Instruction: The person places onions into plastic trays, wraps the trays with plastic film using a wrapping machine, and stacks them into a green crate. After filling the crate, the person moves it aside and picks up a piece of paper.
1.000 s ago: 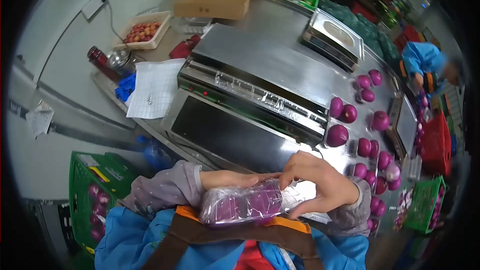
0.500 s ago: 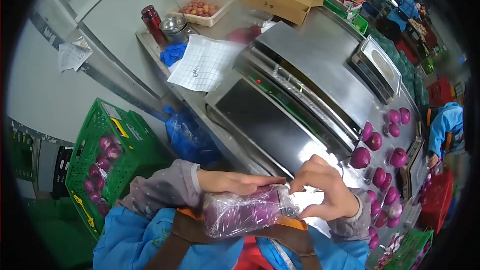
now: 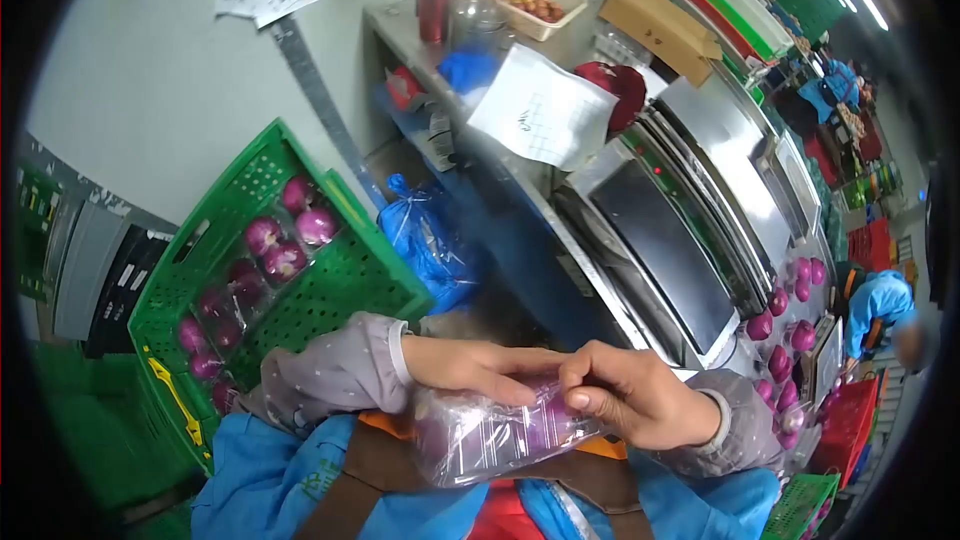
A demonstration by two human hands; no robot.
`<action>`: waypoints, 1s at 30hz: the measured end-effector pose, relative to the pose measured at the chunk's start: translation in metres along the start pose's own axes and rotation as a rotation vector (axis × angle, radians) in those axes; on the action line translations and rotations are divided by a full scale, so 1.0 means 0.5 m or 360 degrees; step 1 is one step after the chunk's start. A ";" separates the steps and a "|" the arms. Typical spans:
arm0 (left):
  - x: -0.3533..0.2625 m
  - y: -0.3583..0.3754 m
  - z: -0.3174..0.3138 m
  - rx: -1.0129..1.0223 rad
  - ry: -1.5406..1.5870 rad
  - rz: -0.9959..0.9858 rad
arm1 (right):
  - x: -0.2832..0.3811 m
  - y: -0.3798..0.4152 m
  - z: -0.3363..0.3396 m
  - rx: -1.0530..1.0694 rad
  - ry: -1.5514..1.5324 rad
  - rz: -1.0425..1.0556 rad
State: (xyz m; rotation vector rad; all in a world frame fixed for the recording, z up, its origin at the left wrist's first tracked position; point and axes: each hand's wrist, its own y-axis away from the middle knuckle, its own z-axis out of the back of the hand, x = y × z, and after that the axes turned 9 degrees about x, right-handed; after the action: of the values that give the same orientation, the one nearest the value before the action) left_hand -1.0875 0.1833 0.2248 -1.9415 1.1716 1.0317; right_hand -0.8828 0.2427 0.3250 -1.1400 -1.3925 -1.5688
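A clear plastic-wrapped pack of purple onions (image 3: pixel 490 440) is held against the blue apron at the bottom centre. My left hand (image 3: pixel 480 368) lies along the top of the pack, its fingers pressed on the film. At the pack's right end, my right hand (image 3: pixel 630 392) has thumb and forefinger pinched together on the plastic. To the left stands a green crate (image 3: pixel 370 275) with several wrapped onions (image 3: pixel 284 260) inside. The steel wrapping machine (image 3: pixel 665 240) is beyond my right hand, with loose onions (image 3: pixel 780 363) on its right.
A blue bag (image 3: pixel 425 230) hangs beside the steel table (image 3: pixel 490 155). On the table are a paper sheet (image 3: pixel 540 110), a red flask (image 3: pixel 433 2), a tray of small fruit (image 3: pixel 560 25) and a cardboard box (image 3: pixel 660 30). A person in blue (image 3: pixel 877 305) is at the right.
The view has turned left toward the green crate. My right hand has closed in on the pack's end, and its fingers are now pinched closer to my left hand.
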 end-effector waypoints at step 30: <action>-0.053 0.271 -0.245 -0.1705 -0.1874 -0.0235 | -0.149 -0.311 -0.103 0.1026 -0.1607 -0.0795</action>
State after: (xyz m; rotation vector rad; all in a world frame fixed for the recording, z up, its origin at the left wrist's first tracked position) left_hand -1.1825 0.0395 0.2906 -1.4259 -0.2771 2.4897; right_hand -1.0099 0.2111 0.2017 -1.2468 -2.7502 -0.6197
